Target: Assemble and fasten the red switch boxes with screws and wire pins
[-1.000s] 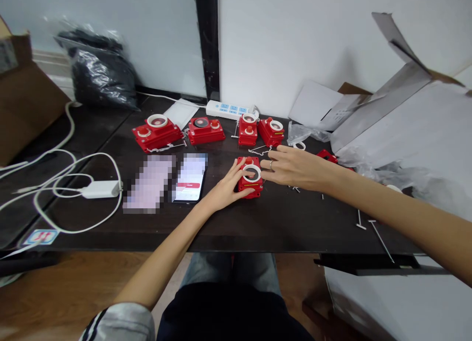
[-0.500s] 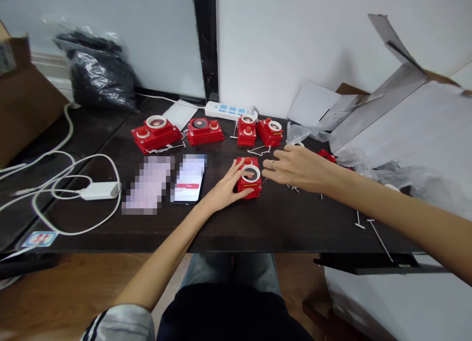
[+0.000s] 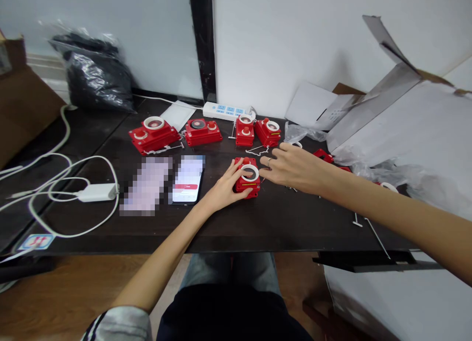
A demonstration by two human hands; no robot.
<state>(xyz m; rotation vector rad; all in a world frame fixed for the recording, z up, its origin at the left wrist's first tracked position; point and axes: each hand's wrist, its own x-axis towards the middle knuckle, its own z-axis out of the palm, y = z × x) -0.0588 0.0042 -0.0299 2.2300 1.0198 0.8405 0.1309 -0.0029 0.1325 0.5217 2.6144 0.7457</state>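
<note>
My left hand (image 3: 225,187) is wrapped round the left side of a red alarm box (image 3: 246,187), thumb at its front and fingers over its top. The box sits on the dark table and has a white ring round a dark disc, with a red knob behind it. Right beside it, my right hand (image 3: 287,166) is closed, fingertips bent down at the box's right edge. What those fingers pinch, if anything, is hidden. Behind stand similar red boxes: one with a white ring (image 3: 162,140), one without a ring (image 3: 202,137), and two close together (image 3: 244,137) (image 3: 267,137).
Two phones lie left of my left hand, one lit (image 3: 187,181) and one blurred out (image 3: 146,186). A white power strip (image 3: 225,111) runs along the wall. White cables with an adapter (image 3: 98,192) cover the left. T-shaped metal keys (image 3: 378,238), plastic wrap and an open carton (image 3: 401,115) are at right.
Both hands keep nearly the same pose at the red box. The whole view has shifted slightly; nothing is visibly picked up or let go.
</note>
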